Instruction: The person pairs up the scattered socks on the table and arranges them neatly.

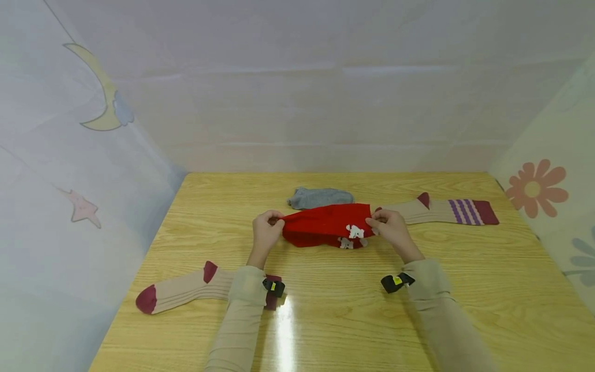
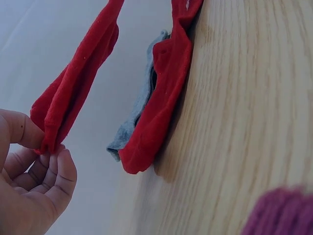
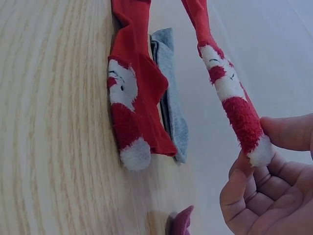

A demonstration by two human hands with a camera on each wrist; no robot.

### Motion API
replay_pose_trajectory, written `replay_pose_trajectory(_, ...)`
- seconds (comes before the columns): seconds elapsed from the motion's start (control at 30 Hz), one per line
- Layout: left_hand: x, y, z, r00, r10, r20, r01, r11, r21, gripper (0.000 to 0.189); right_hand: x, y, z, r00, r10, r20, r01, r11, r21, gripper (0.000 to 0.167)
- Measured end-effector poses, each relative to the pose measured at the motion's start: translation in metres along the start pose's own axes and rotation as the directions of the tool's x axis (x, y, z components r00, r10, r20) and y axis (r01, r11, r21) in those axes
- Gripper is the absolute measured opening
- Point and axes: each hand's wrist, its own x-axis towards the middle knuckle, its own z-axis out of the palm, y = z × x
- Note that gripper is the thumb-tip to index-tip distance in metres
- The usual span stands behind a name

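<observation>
Stretched level between both hands is a red sock [image 1: 321,219] with a white animal face and a fluffy white tip. My left hand [image 1: 267,232] pinches one end of it between thumb and fingers. At the opposite end, by the white tip, my right hand [image 1: 392,231] pinches it, as the right wrist view shows. Beneath it, a matching red sock [image 2: 164,98] lies on the table, partly covered by the held one in the head view. Just behind lies a grey sock [image 1: 325,198], its near side overlapped by the red.
A beige sock with maroon heel and toe [image 1: 181,292] lies at the left, partly under the left forearm. Another beige sock with purple stripes [image 1: 437,211] lies at the back right. The wooden table [image 1: 334,320] meets a pale cloth backdrop [image 1: 325,113].
</observation>
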Motion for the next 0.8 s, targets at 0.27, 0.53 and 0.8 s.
replay_pose_trajectory(0.27, 0.0, -0.008, 0.004, 1.0, 0.019, 0.006, -0.019, 0.999, 0.03, 0.011, 0.003, 0.003, 0.006, 0.999, 0.027, -0.018, -0.028, 0.999, -0.047, 0.02)
replay_pose_trajectory(0.53, 0.001, -0.014, 0.007, 1.0, -0.017, 0.024, 0.016, 0.999, 0.038, 0.012, 0.005, 0.008, 0.011, 0.999, 0.031, -0.022, -0.032, 0.996, -0.08, 0.019)
replay_pose_trajectory(0.8, 0.001, -0.019, 0.009, 0.999, 0.006, 0.035, -0.008, 0.999, 0.052, 0.012, 0.005, 0.011, 0.015, 1.0, 0.022, -0.012, -0.023, 0.995, -0.102, 0.019)
